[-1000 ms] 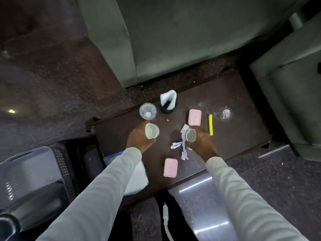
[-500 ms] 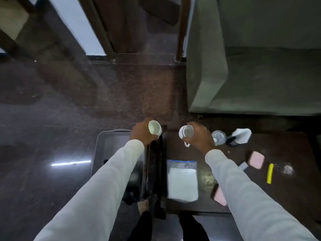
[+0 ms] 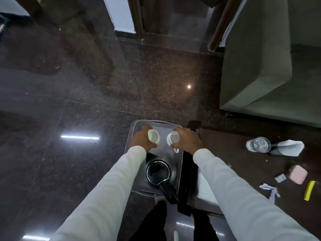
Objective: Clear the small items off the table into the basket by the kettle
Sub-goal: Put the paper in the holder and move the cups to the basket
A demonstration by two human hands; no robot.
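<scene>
A grey plastic basket (image 3: 178, 168) stands on the dark floor left of the low brown table (image 3: 225, 153). A black kettle (image 3: 159, 173) sits in the basket's near half. My left hand (image 3: 141, 140) grips a white cup (image 3: 153, 136) over the basket's far half. My right hand (image 3: 186, 141) holds a second white cup (image 3: 173, 137) beside it, tilted, also above the basket. On the table lie a pink case (image 3: 297, 174), a yellow marker (image 3: 309, 190), paper scraps (image 3: 270, 189) and a small grey packet (image 3: 280, 177).
A clear glass (image 3: 258, 144) and a black holder with a white napkin (image 3: 290, 147) stand at the table's far side. A white cloth (image 3: 205, 188) lies on the table's left end. A green sofa (image 3: 271, 58) fills the upper right. Polished dark floor spreads left.
Both hands have carried their cups leftward from the table's edge to above the basket. The view has swung left, so the kettle and basket now sit in the middle.
</scene>
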